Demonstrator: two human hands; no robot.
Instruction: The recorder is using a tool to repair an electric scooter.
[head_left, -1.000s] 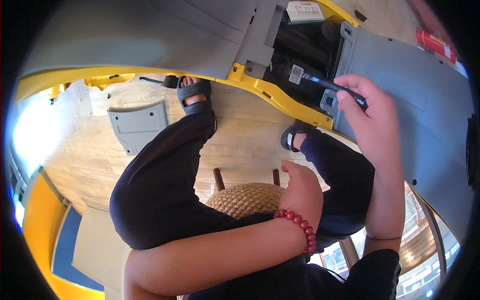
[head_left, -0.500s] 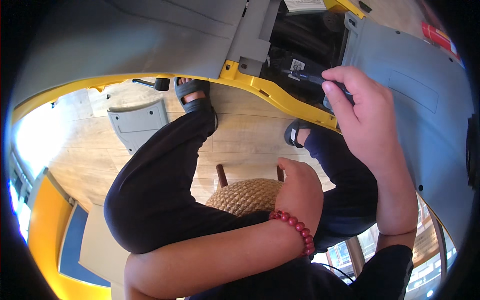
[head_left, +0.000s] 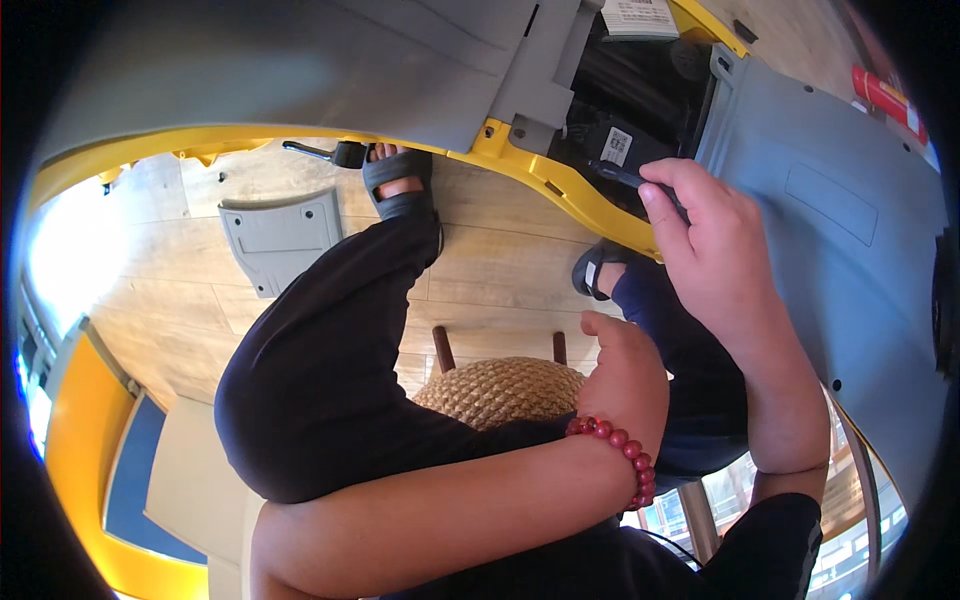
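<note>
In my right hand (head_left: 715,240) a slim black tool (head_left: 620,174), shaped like a screwdriver, is pinched between thumb and fingers. It points left into an open compartment (head_left: 625,80) of a large grey and yellow machine body. Its end lies close to a black box bearing a white label (head_left: 616,147). My left hand (head_left: 628,372) rests near my lap, above the right thigh, with a red bead bracelet (head_left: 618,440) at the wrist. Its thumb sticks out, but the other fingers are hidden from view.
A yellow frame edge (head_left: 590,215) runs along the compartment's near side. A loose grey panel (head_left: 282,240) lies on the wooden floor, left of my foot. A black lever (head_left: 345,154) juts from the frame. Beneath me is a woven stool (head_left: 500,392); a red cylinder (head_left: 888,100) lies far right.
The machine has shifted slightly right and down in the picture. My right hand has moved a little left and down with the tool, and my left hand appears slightly further right.
</note>
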